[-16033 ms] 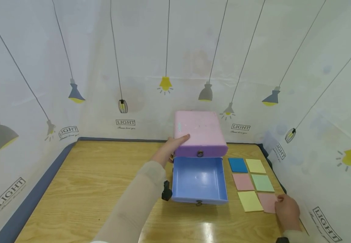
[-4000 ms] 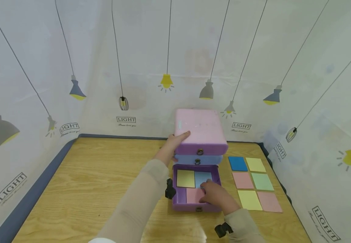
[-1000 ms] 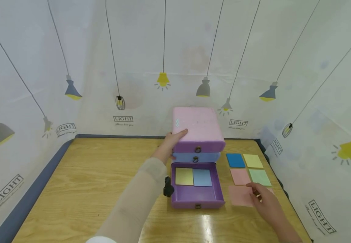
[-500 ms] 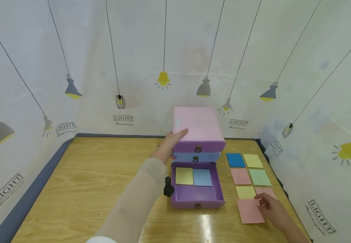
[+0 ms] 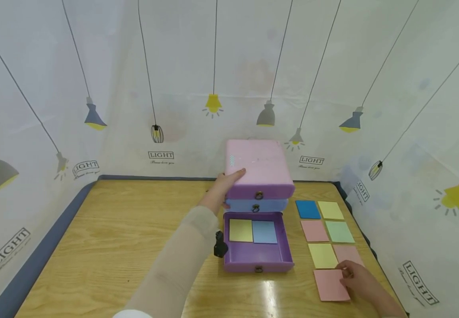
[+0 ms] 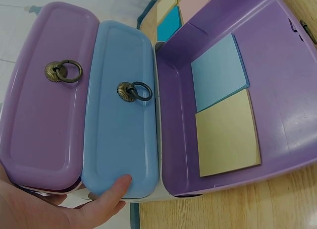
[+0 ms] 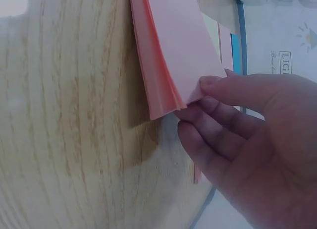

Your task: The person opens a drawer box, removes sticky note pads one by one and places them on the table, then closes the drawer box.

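My right hand (image 5: 358,278) pinches a pink sticky note pad (image 5: 330,285) by its edge, near the table's front right. In the right wrist view the thumb presses on top of the pad (image 7: 181,35), fingers beneath, and its leaves fan apart at one side. My left hand (image 5: 223,190) grips the left side of a small drawer cabinet (image 5: 259,161), thumb on the pink top; one fingertip touches the blue drawer (image 6: 121,115). Below it, the purple drawer (image 5: 257,254) is pulled out, with a yellow pad (image 5: 240,230) and a light blue pad (image 5: 264,232) side by side at its back.
Right of the cabinet, two columns of pads lie on the wooden table (image 5: 134,238): blue (image 5: 308,210), yellow (image 5: 330,210), pink (image 5: 314,231), green (image 5: 340,232), yellow (image 5: 322,255) and pink (image 5: 348,255). A lamp-printed sheet (image 5: 189,66) surrounds the table.
The pink pad has left the purple drawer in my right hand and come down at the near end of the pad columns. Earlier, the blue drawer was pushed in. My left hand stays on the cabinet.
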### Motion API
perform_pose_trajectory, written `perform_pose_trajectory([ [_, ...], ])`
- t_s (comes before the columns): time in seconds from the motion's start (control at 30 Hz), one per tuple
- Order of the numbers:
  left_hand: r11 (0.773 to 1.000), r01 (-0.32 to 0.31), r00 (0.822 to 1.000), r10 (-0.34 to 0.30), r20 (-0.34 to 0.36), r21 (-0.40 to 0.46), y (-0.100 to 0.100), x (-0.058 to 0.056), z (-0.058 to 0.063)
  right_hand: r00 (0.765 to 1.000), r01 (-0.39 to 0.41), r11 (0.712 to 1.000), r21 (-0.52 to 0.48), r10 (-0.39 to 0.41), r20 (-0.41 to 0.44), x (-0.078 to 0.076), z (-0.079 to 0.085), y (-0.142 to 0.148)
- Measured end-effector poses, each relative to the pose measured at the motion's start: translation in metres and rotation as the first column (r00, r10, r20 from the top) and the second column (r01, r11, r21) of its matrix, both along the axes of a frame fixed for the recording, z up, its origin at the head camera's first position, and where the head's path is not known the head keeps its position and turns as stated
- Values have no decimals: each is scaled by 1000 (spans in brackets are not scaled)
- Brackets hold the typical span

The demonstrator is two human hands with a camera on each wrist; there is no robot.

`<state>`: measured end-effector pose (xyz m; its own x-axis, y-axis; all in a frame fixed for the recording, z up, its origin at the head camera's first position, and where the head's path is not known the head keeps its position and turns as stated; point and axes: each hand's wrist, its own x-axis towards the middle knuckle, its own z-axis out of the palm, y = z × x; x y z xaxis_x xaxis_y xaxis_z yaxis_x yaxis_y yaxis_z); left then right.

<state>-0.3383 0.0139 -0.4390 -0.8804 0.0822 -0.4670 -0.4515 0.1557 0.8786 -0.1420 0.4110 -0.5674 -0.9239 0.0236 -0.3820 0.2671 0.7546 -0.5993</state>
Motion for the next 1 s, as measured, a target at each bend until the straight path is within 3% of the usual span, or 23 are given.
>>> perform_pose_trajectory([
  [0.57, 1000, -6, 1000, 6, 4, -1, 0, 0, 1, 990, -140, 990, -1, 140, 6, -7, 2, 3],
  [0.83, 1000, -16, 1000, 16, 9, -5, 0, 3, 5, 988, -144, 985, 93, 138, 65, -15, 8, 1],
  [1.0, 1000, -15, 1000, 15, 7, -1, -1, 4, 6, 988, -143, 985, 100, 136, 77, -15, 7, 0],
])
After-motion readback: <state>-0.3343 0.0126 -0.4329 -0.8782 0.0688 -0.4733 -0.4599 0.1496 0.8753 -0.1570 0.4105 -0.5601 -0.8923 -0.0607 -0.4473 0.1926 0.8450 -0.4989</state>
